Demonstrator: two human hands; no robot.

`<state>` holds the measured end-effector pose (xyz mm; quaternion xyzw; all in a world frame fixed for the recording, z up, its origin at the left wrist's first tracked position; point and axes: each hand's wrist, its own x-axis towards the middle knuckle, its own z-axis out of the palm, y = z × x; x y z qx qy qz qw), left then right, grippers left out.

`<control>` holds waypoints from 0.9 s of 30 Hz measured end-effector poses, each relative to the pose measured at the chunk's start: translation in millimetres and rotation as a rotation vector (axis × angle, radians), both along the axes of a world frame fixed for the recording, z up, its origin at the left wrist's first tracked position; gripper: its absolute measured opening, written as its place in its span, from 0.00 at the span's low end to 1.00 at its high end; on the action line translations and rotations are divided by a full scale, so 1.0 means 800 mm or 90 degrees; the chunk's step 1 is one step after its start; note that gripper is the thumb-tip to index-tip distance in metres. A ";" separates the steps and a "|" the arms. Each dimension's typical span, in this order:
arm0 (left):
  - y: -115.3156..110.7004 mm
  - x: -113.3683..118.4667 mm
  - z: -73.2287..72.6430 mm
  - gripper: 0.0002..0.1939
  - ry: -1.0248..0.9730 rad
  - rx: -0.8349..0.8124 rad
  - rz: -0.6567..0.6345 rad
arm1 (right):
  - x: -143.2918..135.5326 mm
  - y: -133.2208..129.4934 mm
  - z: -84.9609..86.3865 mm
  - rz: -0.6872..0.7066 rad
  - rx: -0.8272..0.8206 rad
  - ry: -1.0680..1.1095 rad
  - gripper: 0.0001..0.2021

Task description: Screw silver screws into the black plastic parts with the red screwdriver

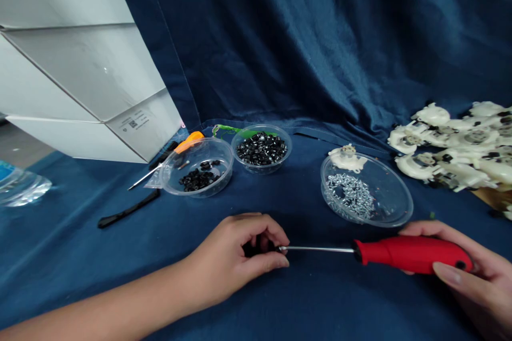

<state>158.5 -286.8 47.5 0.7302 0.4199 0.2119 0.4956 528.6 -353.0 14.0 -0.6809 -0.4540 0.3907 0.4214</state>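
My right hand (460, 272) is wrapped round the red handle of a screwdriver (412, 254), which lies level and points left. Its thin metal shaft reaches to the fingertips of my left hand (248, 250). There, thumb and fingers pinch a small black part (256, 248), mostly hidden inside the curled fingers. A small shiny bit, perhaps a screw, shows where the screwdriver's tip meets the part. Just beyond my hands stands a clear plastic bowl of silver screws (352, 197), with a cream plastic piece (347, 159) at its far rim.
Two clear bowls stand at the back, one with small black pieces (198, 178), one with black and shiny parts (262, 149). An orange-handled screwdriver (190, 141) and a black strip (128, 209) lie left. White boxes (80, 64), a bottle (24, 186) and piled cream assemblies (460, 144) flank them.
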 end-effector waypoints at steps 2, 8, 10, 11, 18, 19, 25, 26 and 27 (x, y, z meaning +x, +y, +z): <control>0.001 0.000 0.000 0.09 -0.009 -0.027 0.018 | 0.000 0.001 0.000 0.002 0.004 0.009 0.30; 0.002 0.000 -0.001 0.11 -0.035 -0.036 0.028 | -0.001 0.003 -0.002 -0.034 0.009 0.068 0.28; 0.001 0.000 -0.001 0.11 -0.048 -0.039 0.035 | -0.001 0.003 -0.003 -0.040 0.013 0.074 0.28; 0.001 0.000 0.000 0.11 -0.052 -0.043 0.039 | -0.001 0.004 -0.003 -0.039 0.015 0.074 0.28; 0.000 -0.001 0.000 0.11 -0.031 -0.041 0.054 | 0.006 0.002 -0.013 -0.014 0.005 0.087 0.26; 0.000 -0.001 0.000 0.11 -0.027 -0.035 0.053 | 0.006 0.002 -0.013 -0.014 0.005 0.084 0.26; -0.001 -0.001 -0.004 0.10 -0.019 -0.008 0.055 | 0.007 0.002 -0.014 -0.030 0.028 0.004 0.30; -0.001 -0.001 -0.005 0.10 -0.017 -0.004 0.052 | 0.007 0.002 -0.014 -0.029 0.032 0.002 0.30; -0.001 -0.001 -0.005 0.10 -0.017 -0.001 0.049 | 0.008 0.001 -0.016 -0.025 0.034 0.005 0.31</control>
